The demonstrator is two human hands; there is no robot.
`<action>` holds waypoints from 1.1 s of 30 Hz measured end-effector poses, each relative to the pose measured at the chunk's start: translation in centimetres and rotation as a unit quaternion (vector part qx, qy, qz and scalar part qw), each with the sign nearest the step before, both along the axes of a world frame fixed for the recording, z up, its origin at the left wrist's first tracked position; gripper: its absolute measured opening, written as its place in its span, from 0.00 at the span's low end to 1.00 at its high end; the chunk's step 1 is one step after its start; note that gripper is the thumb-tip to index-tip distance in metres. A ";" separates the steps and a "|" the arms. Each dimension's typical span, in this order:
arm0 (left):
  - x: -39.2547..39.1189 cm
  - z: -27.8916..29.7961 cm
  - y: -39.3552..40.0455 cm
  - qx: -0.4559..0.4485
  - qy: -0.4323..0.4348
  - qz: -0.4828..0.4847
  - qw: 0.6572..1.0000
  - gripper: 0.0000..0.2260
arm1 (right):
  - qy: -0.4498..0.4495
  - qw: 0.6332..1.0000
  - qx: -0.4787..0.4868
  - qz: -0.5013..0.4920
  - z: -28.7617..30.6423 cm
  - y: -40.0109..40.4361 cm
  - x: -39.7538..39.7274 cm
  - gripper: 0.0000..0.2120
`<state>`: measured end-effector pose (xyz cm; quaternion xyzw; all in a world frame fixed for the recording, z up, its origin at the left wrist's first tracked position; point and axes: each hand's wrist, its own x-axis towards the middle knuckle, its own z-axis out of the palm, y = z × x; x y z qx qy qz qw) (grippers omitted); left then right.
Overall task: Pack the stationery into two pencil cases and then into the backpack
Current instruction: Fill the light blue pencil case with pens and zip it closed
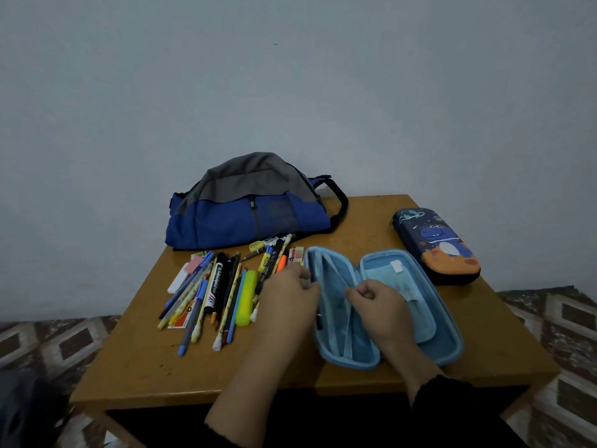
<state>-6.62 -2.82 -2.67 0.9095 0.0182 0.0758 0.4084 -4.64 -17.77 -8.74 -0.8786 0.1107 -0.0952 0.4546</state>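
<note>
A light blue pencil case [449, 337] lies open on the wooden table [135, 367]. My right hand [378, 305] is inside it, with curled fingers pinching the inner divider flap [352, 337]. My left hand [287, 299] is at the case's left rim, its fingers curled; the dark end of a black pen [318, 321] pokes out below the palm. Left of the case lies a pile of loose stationery [219, 292]: pens, pencils, markers, erasers. A second, dark blue pencil case with a dinosaur print [436, 244] lies shut at the right. The blue and grey backpack [245, 205] lies at the back.
The table stands against a plain wall. Patterned floor tiles [64, 347] show on both sides. The table's front edge runs just below my forearms.
</note>
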 end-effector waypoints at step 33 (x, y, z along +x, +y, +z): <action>4.6 -5.5 -0.2 0.081 -0.127 0.055 0.987 0.12 | -0.038 0.994 0.088 -0.052 -0.2 -0.4 -0.3 0.16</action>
